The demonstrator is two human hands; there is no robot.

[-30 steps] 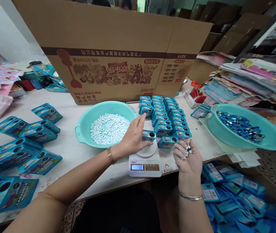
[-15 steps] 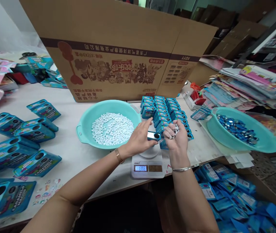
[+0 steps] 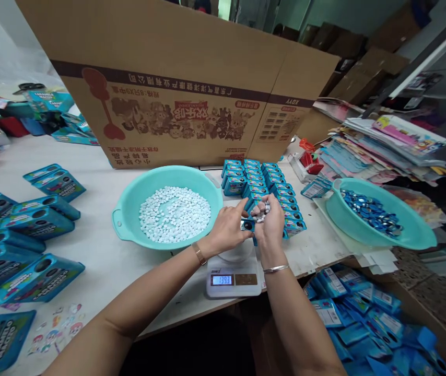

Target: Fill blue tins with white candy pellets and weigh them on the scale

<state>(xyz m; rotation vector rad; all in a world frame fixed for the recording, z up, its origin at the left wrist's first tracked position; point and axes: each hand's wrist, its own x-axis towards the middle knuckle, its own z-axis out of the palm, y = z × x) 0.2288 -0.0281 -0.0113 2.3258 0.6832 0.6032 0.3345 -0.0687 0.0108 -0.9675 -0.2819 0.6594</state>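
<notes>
Hands: both meet mid-frame, right over the scale, so I'm watching a very tight little cluster here.
Left hand (image 3: 229, 227): fingers pinched onto a small blue tin (image 3: 247, 225), steadying it on the weighing pan. Gripping, not loose.
Right hand (image 3: 269, 222): cupped palm-up and half-clenched around a heap of white candy tablets (image 3: 262, 211), tilted toward the tin.
Tin position: sits on the digital scale (image 3: 234, 271), dead centre of the frame, lower middle. It lies just left of the right hand and touches the left fingertips.
Key relation: tin's round opening faces up and sits right under the edge of the cupped right hand, nearly touching. The tin's long axis seems to run left-right across the frame, but the hands hide most of it. Right hand carries the tablets; left hand is the one on the tin.
Scale readout: lit, looks like 1393, can't make out a decimal point.
Left of the hands: teal basin (image 3: 129, 209) with loose white tablets.
Behind the hands: rows of matching blue tins (image 3: 264, 180), then a big cardboard carton (image 3: 191, 83) across the top.
Right side: second teal basin (image 3: 422, 237) holding blue lids or caps, too small for me to tell which.
Far left: flat blue packets (image 3: 37, 222) scattered on the table (image 3: 97, 250).
</notes>
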